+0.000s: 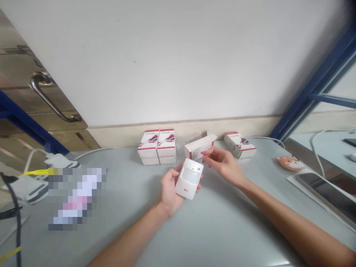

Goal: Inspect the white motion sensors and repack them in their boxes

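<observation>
My left hand [171, 189] is wrapped around a white motion sensor [185, 190] with a pale curved lens window and a small red mark near its lower end. The sensor is held above the table, tilted, its front facing up. At its upper right corner stands a thin metal antenna [201, 159], and the fingertips of my right hand [221, 163] pinch its top end. Just behind both hands lies an opened white and red box [198, 146] with its flap raised; my right hand hides part of it.
Several white and red boxes [157, 148] are stacked by the wall, and another box [241, 144] lies to their right. An orange animal-faced item [290, 163] and a dark phone [328, 194] are at the right. White power strips [33, 187] with cables stand at the left, near a blurred-out object [79, 198].
</observation>
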Motion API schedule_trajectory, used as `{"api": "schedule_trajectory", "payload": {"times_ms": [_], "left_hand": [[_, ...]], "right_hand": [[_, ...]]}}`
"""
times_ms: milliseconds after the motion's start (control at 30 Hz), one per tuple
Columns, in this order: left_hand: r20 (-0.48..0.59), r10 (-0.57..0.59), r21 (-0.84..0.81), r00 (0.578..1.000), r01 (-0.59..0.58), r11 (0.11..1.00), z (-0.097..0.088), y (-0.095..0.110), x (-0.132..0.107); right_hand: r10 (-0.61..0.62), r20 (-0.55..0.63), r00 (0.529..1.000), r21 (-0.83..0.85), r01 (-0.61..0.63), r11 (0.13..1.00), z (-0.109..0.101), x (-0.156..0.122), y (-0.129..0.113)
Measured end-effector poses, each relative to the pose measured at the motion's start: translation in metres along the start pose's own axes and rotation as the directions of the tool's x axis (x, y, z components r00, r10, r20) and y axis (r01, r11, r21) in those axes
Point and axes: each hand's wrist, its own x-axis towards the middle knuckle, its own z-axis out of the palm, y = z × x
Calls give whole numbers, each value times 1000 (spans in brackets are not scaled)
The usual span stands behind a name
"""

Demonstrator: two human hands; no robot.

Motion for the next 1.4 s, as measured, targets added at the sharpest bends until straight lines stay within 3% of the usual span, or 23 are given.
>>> {"api": "schedule_trajectory", "payload": {"times_ms": [233,300,400,433,500,600,633,700,800,933,1033,1100,1133,1167,1233,1300,1333,1400], "left_hand": [[-118,-14,-18,993,12,1000,3,6,7],[-141,-25,-47,990,18,999,3,8,10],[-149,-32,-74,988,22,997,4,11,11],[-146,-37,-74,989,26,997,4,11,11],[-142,-43,-64,989,34,997,4,11,10],[-105,-33,-30,994,30,999,2,9,9],[-93,-28,-21,995,27,999,1,8,9],[-77,-29,-11,997,29,1000,0,7,10],[-72,-37,-2,997,37,999,0,7,9],[-60,-41,10,997,41,999,-2,6,10],[-45,-33,17,998,34,999,-5,4,11],[-41,-31,15,999,32,999,-6,3,12],[-47,-30,10,998,31,999,-6,3,12],[-54,-30,5,998,30,1000,-6,4,12],[-72,-30,-4,997,30,1000,-4,5,12],[-85,-28,-7,996,28,1000,-2,6,10],[-91,-24,-6,996,24,1000,-1,7,9],[-97,-9,2,995,9,1000,2,7,7]], "right_hand": [[-103,85,991,-220,120,968,6,-3,-1],[-184,163,969,-387,235,891,2,-4,2],[-338,264,903,-610,428,667,-10,1,4],[-380,249,891,-650,445,616,-16,7,2],[-422,113,899,-701,374,607,-26,25,-5],[-330,32,943,-759,238,606,-33,66,-24],[-270,54,961,-806,201,557,-32,81,-29],[-139,166,976,-911,206,356,-24,108,-36],[-42,220,975,-931,222,291,-7,135,-32],[-48,227,973,-928,231,291,4,143,-21],[-142,193,971,-922,229,311,-5,133,-25],[-272,146,951,-907,238,347,-17,121,-32],[-369,107,923,-890,254,378,-24,112,-35],[-502,47,864,-855,295,428,-32,103,-35],[-707,-154,691,-772,362,522,-46,82,-30],[-750,-358,556,-714,355,604,-59,62,-16],[-725,-429,539,-686,327,650,-65,54,-7],[-630,-515,581,-610,268,746,-72,42,10]]}}
